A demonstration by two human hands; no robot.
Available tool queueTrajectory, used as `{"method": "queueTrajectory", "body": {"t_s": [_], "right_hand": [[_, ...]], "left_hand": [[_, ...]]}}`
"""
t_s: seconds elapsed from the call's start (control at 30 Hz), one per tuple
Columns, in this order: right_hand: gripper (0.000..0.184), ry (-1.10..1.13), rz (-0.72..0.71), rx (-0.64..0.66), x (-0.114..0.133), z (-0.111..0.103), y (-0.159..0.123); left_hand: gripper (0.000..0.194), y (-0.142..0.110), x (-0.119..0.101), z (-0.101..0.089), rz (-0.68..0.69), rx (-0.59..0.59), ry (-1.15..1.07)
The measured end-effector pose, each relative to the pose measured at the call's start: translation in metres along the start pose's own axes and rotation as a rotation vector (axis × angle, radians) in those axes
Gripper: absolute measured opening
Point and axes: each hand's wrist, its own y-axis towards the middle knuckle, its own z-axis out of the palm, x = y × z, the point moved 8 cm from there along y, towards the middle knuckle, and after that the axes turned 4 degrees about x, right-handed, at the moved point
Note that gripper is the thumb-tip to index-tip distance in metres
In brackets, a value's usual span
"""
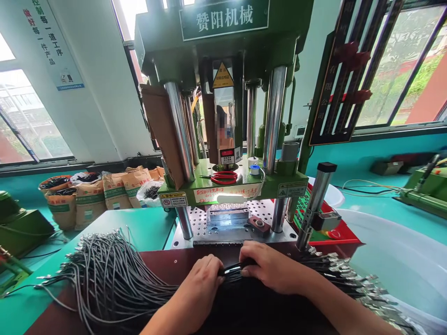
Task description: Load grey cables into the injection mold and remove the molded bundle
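Both hands are close together low in the middle of the head view, in front of a green press. My left hand (pixel 204 279) has its fingers closed around a short run of black cable (pixel 232 268). From the other side, my right hand (pixel 261 267) pinches the same stretch of cable between thumb and fingers. More dark strands show just beneath the gap between the hands. To the left spreads a big bundle of grey cables (pixel 111 274) with small metal ends. Near my right forearm lie many black cables with silver connectors (pixel 344 267).
The press's lower plate (pixel 200 225) carries a clear mould block (pixel 228 218). Red-handled pliers (pixel 224 177) and a blue-and-white tape roll (pixel 254 170) rest on the press ledge. A metal post (pixel 316 204) rises at right beside a red tray (pixel 337 235) and a white tub (pixel 401 251).
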Motion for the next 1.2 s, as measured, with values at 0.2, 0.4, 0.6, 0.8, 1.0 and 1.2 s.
{"method": "queueTrajectory", "body": {"t_s": [0.2, 0.4, 0.6, 0.8, 1.0, 1.2], "right_hand": [[0.016, -0.068, -0.032, 0.015, 0.013, -0.003, -0.005], [0.047, -0.126, 0.101, 0.248, -0.002, 0.010, 0.006], [0.035, -0.169, 0.163, 0.182, -0.001, 0.001, 0.015], [0.034, -0.162, 0.133, 0.163, -0.003, 0.002, 0.014], [0.025, -0.217, 0.037, 0.089, 0.009, -0.005, 0.011], [0.019, -0.388, 0.234, -0.120, -0.032, -0.049, -0.049]], "left_hand": [[0.019, 0.002, 0.003, -0.005, -0.027, -0.013, -0.137], [0.031, 0.011, 0.014, 0.004, -0.090, 0.121, -0.061], [0.014, 0.018, 0.012, -0.009, -0.095, 0.039, -0.044], [0.011, 0.014, 0.013, -0.009, -0.107, 0.035, -0.025], [0.009, 0.011, 0.006, -0.017, -0.011, -0.041, -0.093], [0.026, -0.008, 0.004, -0.038, -0.073, 0.014, -0.370]]}}
